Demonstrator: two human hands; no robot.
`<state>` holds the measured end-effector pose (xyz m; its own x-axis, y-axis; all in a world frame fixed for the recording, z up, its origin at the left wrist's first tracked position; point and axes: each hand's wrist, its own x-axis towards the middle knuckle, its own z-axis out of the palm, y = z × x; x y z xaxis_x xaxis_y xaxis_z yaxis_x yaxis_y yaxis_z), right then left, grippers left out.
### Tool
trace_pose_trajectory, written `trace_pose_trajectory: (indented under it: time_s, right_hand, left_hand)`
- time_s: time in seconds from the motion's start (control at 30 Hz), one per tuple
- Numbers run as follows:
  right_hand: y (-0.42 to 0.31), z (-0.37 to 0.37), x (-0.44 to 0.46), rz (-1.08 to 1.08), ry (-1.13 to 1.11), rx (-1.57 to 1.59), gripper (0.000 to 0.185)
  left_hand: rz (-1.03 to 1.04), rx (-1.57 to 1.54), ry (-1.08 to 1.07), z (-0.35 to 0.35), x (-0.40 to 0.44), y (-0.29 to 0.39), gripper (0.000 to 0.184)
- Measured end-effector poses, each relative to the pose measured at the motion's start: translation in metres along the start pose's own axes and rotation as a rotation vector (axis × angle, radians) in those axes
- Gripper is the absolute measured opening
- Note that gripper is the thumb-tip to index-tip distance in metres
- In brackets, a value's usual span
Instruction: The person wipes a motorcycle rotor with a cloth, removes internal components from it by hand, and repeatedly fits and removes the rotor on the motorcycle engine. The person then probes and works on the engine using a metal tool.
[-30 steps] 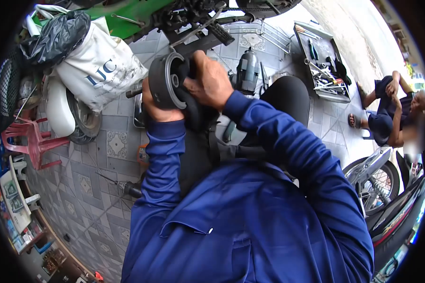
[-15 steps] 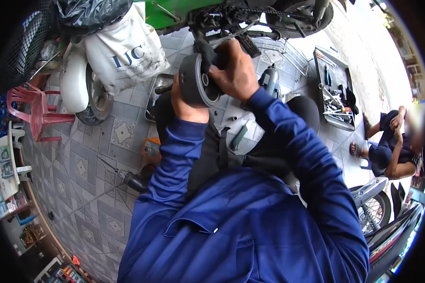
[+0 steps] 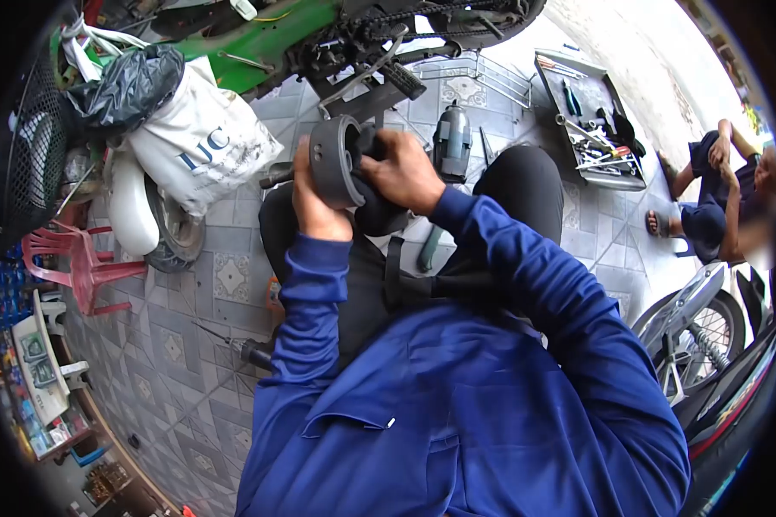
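Observation:
My left hand (image 3: pixel 317 205) is wrapped round the outer wall of a dark grey, ring-shaped metal part, which looks like a motorcycle flywheel (image 3: pixel 328 162). It is tipped on its side above my lap, its open side facing right. My right hand (image 3: pixel 405 175) grips a bunched black cloth (image 3: pixel 378 207) against that open side, partly inside the rim. The cloth and my fingers hide the flywheel's inner face. Below them, a green-handled tool (image 3: pixel 429 248) lies on the floor between my legs.
Ahead stands a green motorbike (image 3: pixel 272 43) with its chain exposed. An open tool tray (image 3: pixel 612 177) with wrenches and pliers lies to the right, near a seated person (image 3: pixel 707 198). A dark bottle (image 3: pixel 452 142), a power tool (image 3: pixel 254 353) and a red chair (image 3: pixel 69 258) are around me.
The camera view has shifted. My hands still hold the flywheel and cloth; the flywheel has turned slightly, and my right hand with the cloth has moved along its open side.

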<state>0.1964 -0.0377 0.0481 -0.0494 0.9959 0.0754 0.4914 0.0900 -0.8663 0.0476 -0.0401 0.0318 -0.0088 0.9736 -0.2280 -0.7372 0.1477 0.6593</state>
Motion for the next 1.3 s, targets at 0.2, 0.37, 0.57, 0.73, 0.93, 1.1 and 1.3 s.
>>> trace_pose_trajectory:
  time_s: [0.2, 0.37, 0.57, 0.73, 0.93, 1.1, 1.3]
  right_hand:
    - [-0.045, -0.011, -0.029, 0.791, -0.348, 1.165, 0.028]
    - [-0.042, -0.009, -0.021, 0.636, -0.288, 0.911, 0.027]
    - [0.012, 0.000, 0.004, 0.107, 0.093, -0.050, 0.046]
    - [0.017, -0.028, 0.044, -0.532, 0.135, -0.561, 0.040]
    - [-0.010, -0.046, 0.069, -0.883, 0.039, -0.528, 0.041]
    - [0.018, 0.012, 0.037, -0.050, 0.231, -0.095, 0.037]
    - [0.002, 0.026, -0.014, 0.867, 0.061, 0.998, 0.023]
  left_hand:
    - [0.204, -0.111, -0.463, 0.024, -0.008, 0.034, 0.056]
    - [0.324, 0.408, -0.208, -0.009, 0.024, 0.025, 0.045]
    - [-0.119, -0.277, -0.273, -0.005, 0.019, -0.003, 0.038]
    - [-0.165, -0.169, -0.244, -0.017, 0.045, -0.018, 0.039]
    - [-0.140, -0.077, -0.203, -0.023, 0.043, -0.019, 0.038]
    - [-0.026, -0.066, -0.118, -0.028, 0.046, -0.021, 0.025]
    - [0.211, 0.369, -0.211, -0.030, 0.044, -0.029, 0.017]
